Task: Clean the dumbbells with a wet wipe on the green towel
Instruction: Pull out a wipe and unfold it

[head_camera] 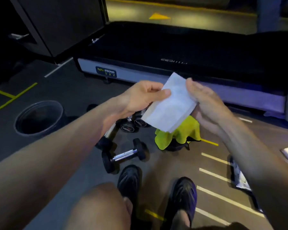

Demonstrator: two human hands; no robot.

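A white folded wet wipe [170, 103] is held up between both hands above the floor. My left hand [140, 97] pinches its left edge with thumb and fingers. My right hand [204, 102] grips its right edge, palm facing left. Below the wipe, a green towel [184, 131] lies draped over a dark lump on the floor. Several black dumbbells with chrome handles lie left of the towel: one [125, 155] close to my shoe, another [106, 135] partly under my left forearm, and two more [133, 125] partly hidden behind my left hand.
A dark round bin [38, 118] stands on the floor at the left. A low black treadmill deck [173, 52] spans the back. A wipe packet [239, 173] lies at the right by my forearm. My knees and black shoes [130, 181] fill the foreground.
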